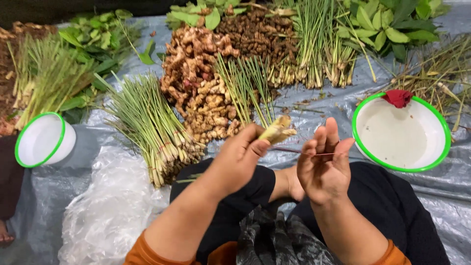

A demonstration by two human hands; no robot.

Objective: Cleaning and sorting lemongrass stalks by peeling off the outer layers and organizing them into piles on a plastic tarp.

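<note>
My left hand point(239, 159) grips the pale base of a small lemongrass bunch point(250, 100), its green stalks pointing away from me. A thin red rubber band point(299, 151) stretches from the bunch's base to my right hand point(324, 164), which holds it taut between thumb and fingers, with the other fingers raised. Both hands are above my lap, over dark trousers.
A large lemongrass pile point(149, 125) lies left on the grey plastic sheet point(314, 105). Ginger-like roots point(201, 83), darker roots point(260, 37), more lemongrass point(319, 49) and leaves point(382, 22) lie beyond. White green-rimmed bowls sit at right point(444, 132), with a red cloth, and left point(22, 132). A clear plastic bag point(105, 206).
</note>
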